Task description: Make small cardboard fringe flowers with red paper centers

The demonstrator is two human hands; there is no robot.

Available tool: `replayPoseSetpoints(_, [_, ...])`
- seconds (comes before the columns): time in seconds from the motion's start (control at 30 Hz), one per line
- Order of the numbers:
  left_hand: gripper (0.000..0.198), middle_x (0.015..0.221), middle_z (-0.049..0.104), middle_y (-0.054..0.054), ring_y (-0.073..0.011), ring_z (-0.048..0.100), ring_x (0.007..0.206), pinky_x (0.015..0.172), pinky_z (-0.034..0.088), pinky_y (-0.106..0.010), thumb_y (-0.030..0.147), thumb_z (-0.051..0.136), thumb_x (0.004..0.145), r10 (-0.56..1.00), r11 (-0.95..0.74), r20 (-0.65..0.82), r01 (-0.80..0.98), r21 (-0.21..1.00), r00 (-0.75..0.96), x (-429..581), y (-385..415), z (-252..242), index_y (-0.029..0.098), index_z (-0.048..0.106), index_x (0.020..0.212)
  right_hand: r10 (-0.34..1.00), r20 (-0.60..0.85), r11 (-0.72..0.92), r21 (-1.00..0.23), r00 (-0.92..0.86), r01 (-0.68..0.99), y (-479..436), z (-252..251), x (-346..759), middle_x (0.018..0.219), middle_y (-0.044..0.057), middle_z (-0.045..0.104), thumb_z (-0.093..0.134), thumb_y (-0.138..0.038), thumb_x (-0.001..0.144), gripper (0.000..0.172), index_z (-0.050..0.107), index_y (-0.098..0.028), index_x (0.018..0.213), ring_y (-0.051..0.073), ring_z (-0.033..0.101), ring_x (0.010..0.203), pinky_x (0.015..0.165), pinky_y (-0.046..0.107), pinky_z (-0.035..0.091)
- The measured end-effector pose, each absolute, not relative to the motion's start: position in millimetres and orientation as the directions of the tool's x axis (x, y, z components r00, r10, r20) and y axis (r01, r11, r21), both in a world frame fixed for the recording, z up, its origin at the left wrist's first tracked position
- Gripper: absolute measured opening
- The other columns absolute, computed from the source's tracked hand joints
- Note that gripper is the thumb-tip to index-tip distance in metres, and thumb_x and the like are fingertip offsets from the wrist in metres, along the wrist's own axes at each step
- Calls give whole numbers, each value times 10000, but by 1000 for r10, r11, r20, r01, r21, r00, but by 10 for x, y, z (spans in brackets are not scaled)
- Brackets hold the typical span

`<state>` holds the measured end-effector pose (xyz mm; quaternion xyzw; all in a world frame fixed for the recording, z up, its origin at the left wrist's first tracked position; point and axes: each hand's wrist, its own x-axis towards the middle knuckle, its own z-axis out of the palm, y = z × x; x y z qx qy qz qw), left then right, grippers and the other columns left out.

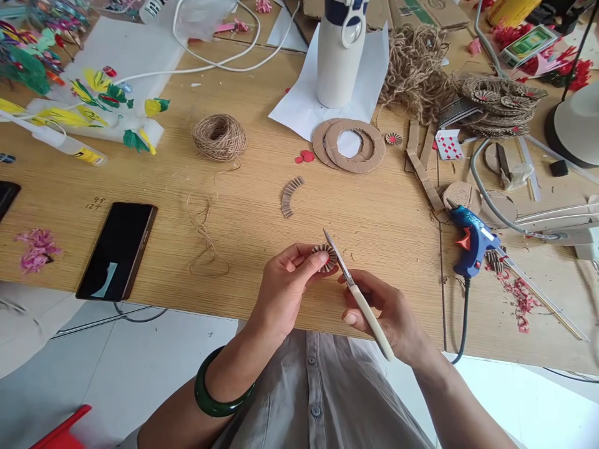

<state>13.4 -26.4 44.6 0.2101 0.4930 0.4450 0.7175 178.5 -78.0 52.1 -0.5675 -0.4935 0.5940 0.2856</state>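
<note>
My left hand (286, 280) pinches a small round rosette of corrugated cardboard (326, 256) above the near edge of the wooden table (374, 218). My right hand (390, 315) grips cream-handled scissors (360, 299), whose blades point up and left and touch the rosette's right side. A green bangle (213, 399) sits on my left wrist. A short curved strip of corrugated cardboard (290, 196) lies on the table just beyond my hands.
A black phone (116, 249) lies at the left, a twine ball (219, 136) and loose twine behind it. Cardboard rings (350, 144) and a white bottle (337, 56) stand at the back. A blue glue gun (470, 240) rests at the right, among twine heaps and scraps.
</note>
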Motion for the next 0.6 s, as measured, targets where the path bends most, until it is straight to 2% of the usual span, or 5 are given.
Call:
replayPoseSetpoints(0.2, [153,785,734,-17,-148,682,813,822,592,-302,243,829,692,842,522,-522,-451,724,136,122,-265,433,142,723,737,899,-399,-367,-912,-182,184,-791,498,1771,705,-7,481,717,-675,732,616,642,-157,1057,149,431,653,590,275,383])
replayPoseSetpoints(0.6, [65,825,724,9,-114,680,798,751,621,-247,217,785,781,857,516,-463,-412,751,228,51,-244,396,181,754,825,907,-391,-361,-914,-156,187,-855,444,1788,744,8,517,750,-593,755,560,661,-149,1086,149,457,678,578,260,375])
